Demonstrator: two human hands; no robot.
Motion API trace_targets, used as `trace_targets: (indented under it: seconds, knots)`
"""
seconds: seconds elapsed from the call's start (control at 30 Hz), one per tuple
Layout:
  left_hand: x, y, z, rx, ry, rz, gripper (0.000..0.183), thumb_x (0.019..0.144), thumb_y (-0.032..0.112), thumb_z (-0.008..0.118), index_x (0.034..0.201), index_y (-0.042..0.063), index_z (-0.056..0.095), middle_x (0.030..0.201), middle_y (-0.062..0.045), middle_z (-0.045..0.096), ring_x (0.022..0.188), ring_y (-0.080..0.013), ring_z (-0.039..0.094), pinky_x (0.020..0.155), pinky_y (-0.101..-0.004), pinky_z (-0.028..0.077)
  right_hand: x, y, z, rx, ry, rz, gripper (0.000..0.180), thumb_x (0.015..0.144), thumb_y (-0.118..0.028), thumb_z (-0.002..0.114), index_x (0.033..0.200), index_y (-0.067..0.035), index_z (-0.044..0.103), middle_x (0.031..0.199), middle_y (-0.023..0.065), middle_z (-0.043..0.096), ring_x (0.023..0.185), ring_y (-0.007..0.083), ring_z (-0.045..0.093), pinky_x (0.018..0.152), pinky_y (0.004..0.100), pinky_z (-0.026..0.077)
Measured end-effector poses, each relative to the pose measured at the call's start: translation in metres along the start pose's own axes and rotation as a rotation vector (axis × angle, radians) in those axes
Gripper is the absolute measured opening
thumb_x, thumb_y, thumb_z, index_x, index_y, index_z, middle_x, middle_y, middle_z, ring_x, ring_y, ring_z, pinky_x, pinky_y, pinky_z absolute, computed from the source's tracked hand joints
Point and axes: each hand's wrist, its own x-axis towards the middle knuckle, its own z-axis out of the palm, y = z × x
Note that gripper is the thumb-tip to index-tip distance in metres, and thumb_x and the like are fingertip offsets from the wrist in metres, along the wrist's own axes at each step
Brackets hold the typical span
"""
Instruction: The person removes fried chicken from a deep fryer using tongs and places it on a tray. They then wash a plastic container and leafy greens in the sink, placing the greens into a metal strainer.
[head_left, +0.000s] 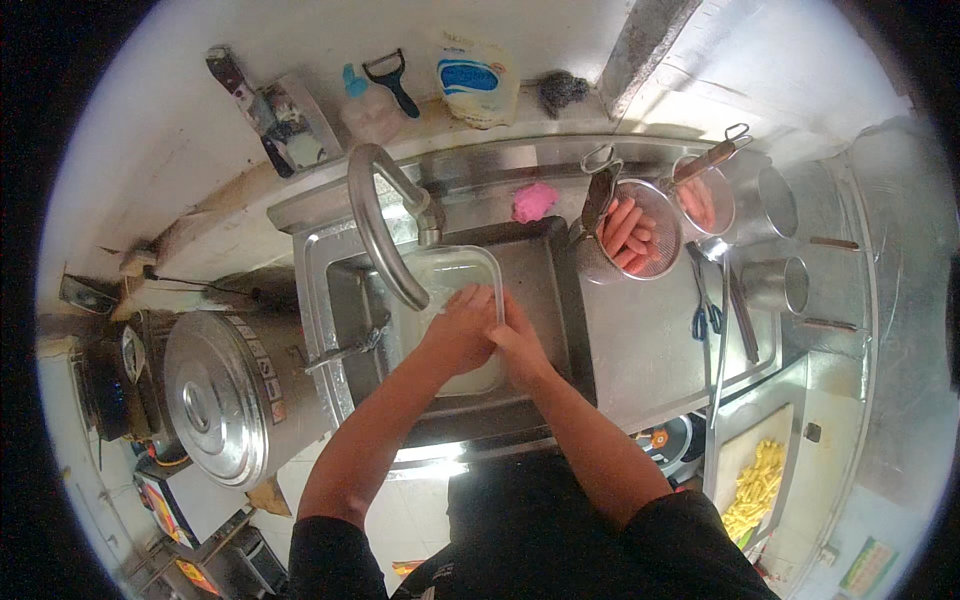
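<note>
A clear rectangular plastic container stands in the stainless steel sink under the curved metal faucet, with cloudy liquid visible inside. My left hand reaches over the container, its fingers at the inner side of the right wall. Just to its right, my right hand is at the outside of that same wall. Both hands meet at the rim, which passes between them. The fingertips are partly hidden, so how firmly each hand grips cannot be told.
Strainer baskets with sausages stand right of the sink, near blue-handled scissors and metal pots. A pink cloth or sponge lies behind the sink. A large lidded steel pot stands left; cut yellow food lies lower right.
</note>
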Motion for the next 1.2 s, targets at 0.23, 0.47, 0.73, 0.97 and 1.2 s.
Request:
trace_targets:
  seconds: [0.23, 0.47, 0.73, 0.97, 1.2]
  knots:
    - [-0.003, -0.033, 0.069, 0.870, 0.097, -0.563, 0.052, 0.094, 0.021, 0.049, 0.140, -0.004, 0.046, 0.141, -0.021, 0.049, 0.129, -0.0325, 0.048, 0.109, -0.0409, 0.034, 0.006, 0.016, -0.013, -0.552, 0.241, -0.206, 0.088, 0.077, -0.014, 0.067, 0.154, -0.007, 0.024, 0.155, 0.0159, 0.034, 0.141, 0.0307, 0.035, 0.117, 0.0413, 0.027]
    - [-0.047, 0.014, 0.019, -0.314, -0.200, -0.373, 0.026, 0.094, 0.023, 0.058, 0.094, -0.001, 0.066, 0.087, -0.023, 0.066, 0.081, -0.0367, 0.065, 0.070, -0.0465, 0.051, -0.002, 0.025, 0.009, -0.522, 0.288, -0.208, 0.094, 0.075, -0.027, 0.069, 0.154, -0.005, 0.024, 0.147, 0.0231, 0.040, 0.139, 0.0356, 0.037, 0.115, 0.0414, 0.030]
    - [-0.030, -0.014, 0.017, 0.260, 0.057, -0.069, 0.055, 0.099, 0.027, 0.048, 0.144, -0.001, 0.038, 0.138, -0.024, 0.046, 0.132, -0.0361, 0.044, 0.112, -0.0471, 0.032, -0.022, 0.003, 0.034, -0.587, 0.223, -0.079, 0.088, 0.077, -0.028, 0.067, 0.152, -0.003, 0.030, 0.141, 0.0254, 0.044, 0.129, 0.0404, 0.046, 0.110, 0.0430, 0.036]
    - [-0.053, -0.006, 0.008, 0.449, -0.146, -0.205, 0.029, 0.092, 0.023, 0.053, 0.103, -0.001, 0.066, 0.107, -0.022, 0.065, 0.109, -0.0371, 0.060, 0.099, -0.0519, 0.041, -0.013, 0.007, 0.029, -0.493, 0.306, -0.161, 0.081, 0.082, -0.027, 0.066, 0.152, -0.009, 0.031, 0.146, 0.0216, 0.043, 0.132, 0.0396, 0.044, 0.112, 0.0457, 0.035]
    - [-0.064, 0.011, -0.017, 0.072, -0.236, -0.309, 0.032, 0.094, 0.026, 0.048, 0.083, 0.003, 0.069, 0.086, -0.020, 0.069, 0.083, -0.0380, 0.068, 0.076, -0.0506, 0.050, 0.004, 0.031, 0.030, -0.679, 0.248, -0.406, 0.073, 0.079, -0.026, 0.067, 0.145, -0.009, 0.043, 0.138, 0.0208, 0.047, 0.129, 0.0367, 0.045, 0.110, 0.0442, 0.034]
